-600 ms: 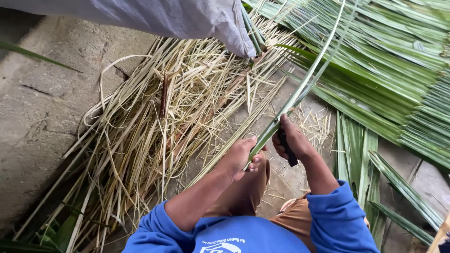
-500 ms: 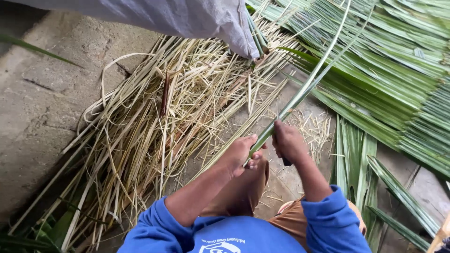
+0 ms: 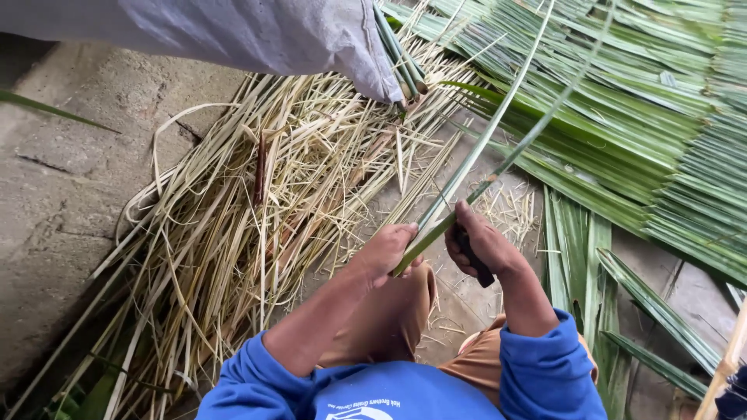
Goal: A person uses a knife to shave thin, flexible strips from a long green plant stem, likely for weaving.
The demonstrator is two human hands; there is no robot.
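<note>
Left hand pinches the long green leaf strip at its lower end, while right hand, fist closed on a dark knife handle, has edged up against the strip, suggesting stripping underway.

We see a rough concrete floor, cracked at the left of the frame. Dry straw sprawls across the middle, green leaves fill the upper right, and grey cloth hangs along the top. Daylight is soft.
</note>
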